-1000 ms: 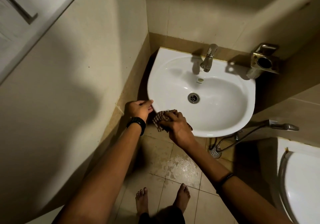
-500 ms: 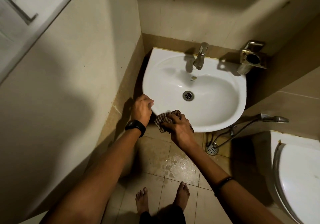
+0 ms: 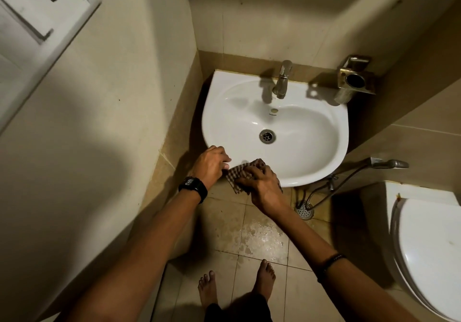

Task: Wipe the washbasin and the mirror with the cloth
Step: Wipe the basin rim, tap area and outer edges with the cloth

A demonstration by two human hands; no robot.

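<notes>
Your right hand (image 3: pixel 259 184) is pressing the checked cloth (image 3: pixel 243 173) flat, fingers clamped over it, on the near rim of the washbasin (image 3: pixel 331 132). Your left hand (image 3: pixel 210 163) grips that rim bare. The cloth looks soft and limp, so bunch it under your palm. A small mark under the tap (image 3: pixel 282 79) is too tiny to read.

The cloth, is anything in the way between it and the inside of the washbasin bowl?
Nothing visible. The right hand presses the cloth on the washbasin front rim; the bowl beyond holds only the drain, with the tap at the back.
</notes>
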